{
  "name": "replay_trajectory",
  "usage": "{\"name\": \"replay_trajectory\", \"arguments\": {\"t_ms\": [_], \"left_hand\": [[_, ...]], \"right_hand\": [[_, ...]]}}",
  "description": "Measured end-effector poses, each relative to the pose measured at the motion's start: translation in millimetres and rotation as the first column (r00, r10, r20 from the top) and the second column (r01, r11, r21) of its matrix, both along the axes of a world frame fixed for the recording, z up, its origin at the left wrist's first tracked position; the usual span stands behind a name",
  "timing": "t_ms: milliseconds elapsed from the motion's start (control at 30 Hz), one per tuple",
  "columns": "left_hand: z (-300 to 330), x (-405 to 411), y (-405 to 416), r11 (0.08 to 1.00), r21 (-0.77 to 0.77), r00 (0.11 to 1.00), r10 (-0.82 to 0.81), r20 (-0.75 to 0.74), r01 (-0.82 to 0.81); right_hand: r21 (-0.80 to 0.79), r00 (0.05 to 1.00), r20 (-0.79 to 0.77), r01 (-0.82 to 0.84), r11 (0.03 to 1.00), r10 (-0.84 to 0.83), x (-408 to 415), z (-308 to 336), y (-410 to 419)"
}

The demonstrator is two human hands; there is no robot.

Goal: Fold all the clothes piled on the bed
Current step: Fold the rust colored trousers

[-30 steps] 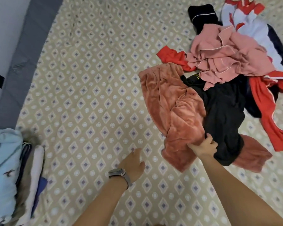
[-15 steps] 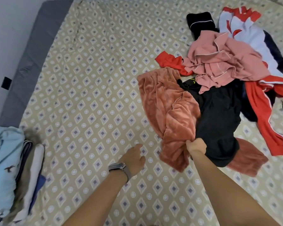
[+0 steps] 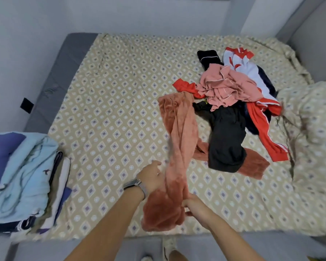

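The bed (image 3: 120, 102) fills the middle of the view, with walls behind it and at its left. A stack of folded clothes (image 3: 24, 178) sits on its near left corner. The pile of unfolded clothes (image 3: 233, 95) lies on the right half, toward the far side, and a pillow (image 3: 314, 144) lies at the right edge, just beside the pile. A plush garment (image 3: 179, 144) stretches from the pile's left side toward the near edge, its near end lifted off the bed. The left hand (image 3: 151, 177) is just left of that garment and the right hand (image 3: 196, 208) at its right, near the bed's front edge.
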State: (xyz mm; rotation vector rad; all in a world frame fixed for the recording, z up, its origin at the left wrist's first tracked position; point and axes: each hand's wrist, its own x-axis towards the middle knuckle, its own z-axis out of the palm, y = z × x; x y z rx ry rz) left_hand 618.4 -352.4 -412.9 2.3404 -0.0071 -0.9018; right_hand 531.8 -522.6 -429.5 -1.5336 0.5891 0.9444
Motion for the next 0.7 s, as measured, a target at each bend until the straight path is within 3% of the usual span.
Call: {"name": "replay_trajectory", "arguments": {"t_ms": [100,167,267,367,433,500,600,700], "left_hand": [[33.4,-42.6,22.3,0.994,-0.027,0.994,0.1,-0.045,-0.102],[52.8,-69.2,40.7,0.958,-0.088,0.948,0.253,-0.192,-0.274],[75.3,-98.2,59.3,0.726,-0.335,0.76,0.387,-0.522,-0.6],[96.7,-118.6,66.4,0.588,-0.404,0.685,0.398,-0.611,-0.701],[102.9,-130.2,68.0,0.594,-0.442,0.714,0.362,-0.6,-0.672],[101.9,-135.0,66.6,0.65,-0.478,0.79,0.346,-0.505,-0.59],[119.0,-143.9,46.1,0.776,-0.488,0.913,0.289,-0.287,-0.399],[143.0,-150.7,9.6,0.808,-0.537,0.97,0.202,-0.133,-0.242]], "right_hand": [[-0.006,0.981,0.187,-0.047,0.999,0.047,-20.2,56.4,30.2],[-0.047,0.946,0.316,-0.052,0.998,0.064,-32.2,89.5,48.4],[-0.03,0.906,0.403,-0.13,0.991,0.131,-59.8,122.4,73.1],[-0.085,0.828,0.462,-0.316,0.945,0.318,-98.1,141.4,97.8],[-0.153,0.746,0.524,-0.393,0.907,0.412,-122.4,145.3,104.5],[-0.141,0.756,0.532,-0.364,0.921,0.381,-140.1,143.3,96.2],[-0.029,0.868,0.477,-0.142,0.989,0.139,-156.2,138.3,67.8],[0.038,0.915,0.351,0.196,0.98,-0.197,-160.9,126.1,26.5]]}}
